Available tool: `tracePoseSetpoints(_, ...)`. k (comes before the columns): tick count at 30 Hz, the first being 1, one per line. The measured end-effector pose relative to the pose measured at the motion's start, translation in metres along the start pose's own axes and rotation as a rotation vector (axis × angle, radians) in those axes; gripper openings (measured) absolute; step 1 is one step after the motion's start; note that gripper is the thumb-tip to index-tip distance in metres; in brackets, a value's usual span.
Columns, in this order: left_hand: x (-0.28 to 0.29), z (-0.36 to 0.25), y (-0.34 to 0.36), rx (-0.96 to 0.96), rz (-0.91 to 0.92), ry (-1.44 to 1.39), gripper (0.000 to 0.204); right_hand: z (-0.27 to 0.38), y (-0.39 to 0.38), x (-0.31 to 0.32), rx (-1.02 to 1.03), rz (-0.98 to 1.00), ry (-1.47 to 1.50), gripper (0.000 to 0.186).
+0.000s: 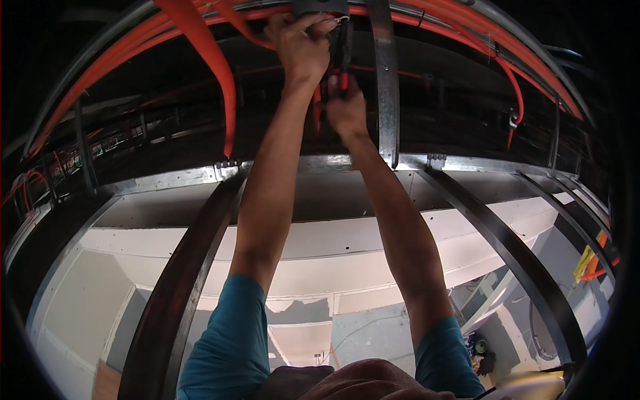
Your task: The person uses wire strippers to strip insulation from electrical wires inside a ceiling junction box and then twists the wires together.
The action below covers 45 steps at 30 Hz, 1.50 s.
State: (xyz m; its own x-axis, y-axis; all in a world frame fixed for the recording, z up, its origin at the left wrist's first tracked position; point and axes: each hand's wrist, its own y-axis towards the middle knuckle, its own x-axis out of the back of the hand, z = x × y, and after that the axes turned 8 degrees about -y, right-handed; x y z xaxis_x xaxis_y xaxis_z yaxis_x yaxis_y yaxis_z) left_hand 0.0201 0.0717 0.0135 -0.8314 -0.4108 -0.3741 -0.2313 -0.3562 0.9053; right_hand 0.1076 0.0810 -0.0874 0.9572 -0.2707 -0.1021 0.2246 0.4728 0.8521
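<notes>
Both my arms reach up among metal ceiling framing. At the top edge, my left hand (303, 48) is raised against a dark round box (321, 7), with its fingers pinched at thin pale wire ends (339, 20). Just below and to the right, my right hand (347, 110) grips a pliers-like hand tool (344, 81) with red on its handles. Its dark upper part points up beside my left fingers, close to the wires. I cannot make out the tool's jaws against the dark background.
Orange conduits (213, 63) run and hang around the box. A vertical metal strip (387, 87) stands just right of my right hand. Metal channels (507, 240) cross below, joined to a long rail (320, 164). Farther down are pale plasterboard surfaces (347, 248) and a yellow-orange item (590, 257).
</notes>
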Motion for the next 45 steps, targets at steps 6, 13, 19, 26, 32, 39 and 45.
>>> tracePoseSetpoints(6,0.007,-0.010,0.002,0.068,0.017,-0.034,0.009,0.007,0.001,0.002,0.014,0.072,-0.041,0.034)
tracePoseSetpoints(13,0.010,-0.014,0.008,0.121,0.046,-0.036,0.013,0.006,0.010,0.003,0.002,0.098,0.014,0.040)
tracePoseSetpoints(19,0.011,-0.012,0.010,0.127,0.045,-0.058,0.014,0.006,0.011,-0.002,0.023,0.066,0.062,0.048)
tracePoseSetpoints(26,0.013,-0.010,0.015,0.078,0.046,-0.129,0.009,-0.001,0.014,-0.003,0.089,0.045,-0.084,0.045)
tracePoseSetpoints(32,0.020,-0.022,0.019,0.246,0.139,-0.248,0.012,-0.011,0.015,-0.003,0.127,-0.044,-0.231,0.036)
tracePoseSetpoints(39,0.019,-0.020,0.019,0.098,0.091,-0.144,0.011,-0.007,0.015,0.001,0.147,-0.042,-0.248,0.028)
tracePoseSetpoints(45,0.020,-0.015,0.022,0.238,0.145,-0.296,0.008,0.000,0.014,0.003,0.119,-0.006,-0.237,0.034)
